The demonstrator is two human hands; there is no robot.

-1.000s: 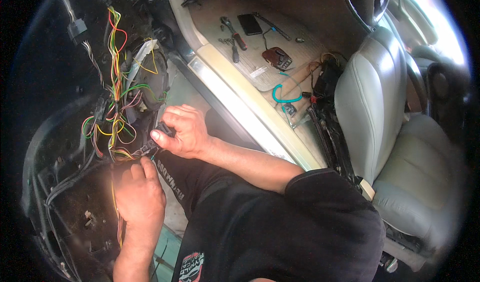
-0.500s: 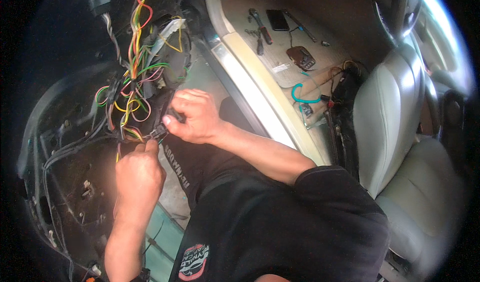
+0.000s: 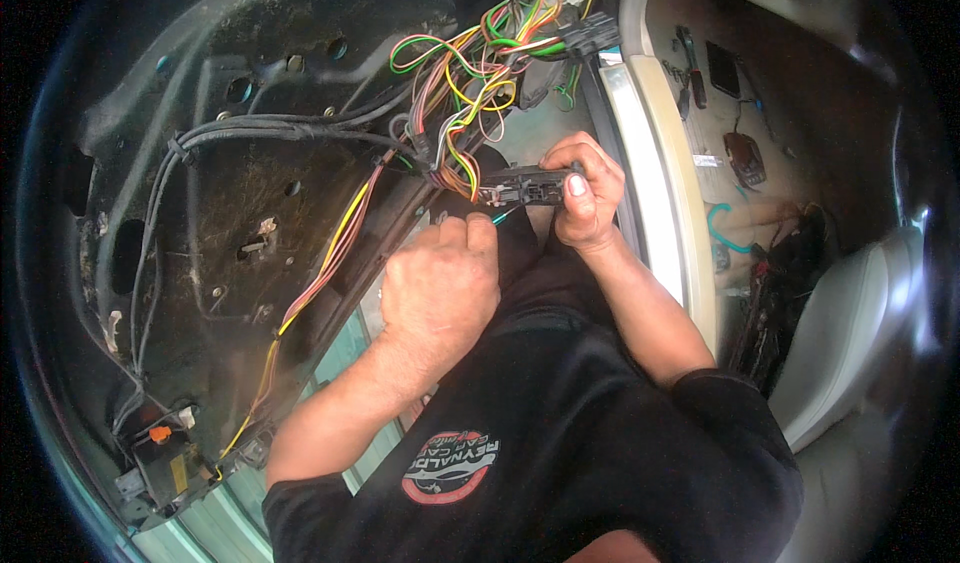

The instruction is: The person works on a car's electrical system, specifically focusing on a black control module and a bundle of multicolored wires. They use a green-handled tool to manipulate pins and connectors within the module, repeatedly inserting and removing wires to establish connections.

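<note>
My right hand (image 3: 585, 198) grips a long black connector (image 3: 525, 189), with its thumb pressed on the connector's right end. Coloured wires (image 3: 460, 173) run from the connector's left end up into a tangled bundle. Just below and left of it, my left hand (image 3: 440, 278) has its fingers curled, pinching a thin teal item (image 3: 500, 218), maybe a wire or a fine tool, that reaches toward the connector. Another black plug (image 3: 590, 35) hangs among the wires above.
A stripped car door (image 3: 230, 243) with cables fills the left. A door sill (image 3: 648, 163) runs right of my hands. On the car's floor lie a wrench (image 3: 695, 78), a phone (image 3: 722, 71) and a brown key case (image 3: 743, 158). A grey seat (image 3: 850, 323) is at far right.
The camera has swung toward the door, so more of it shows and the seat slides rightward. My hands still hold the connector and thin item, with the connector now lying more level in view.
</note>
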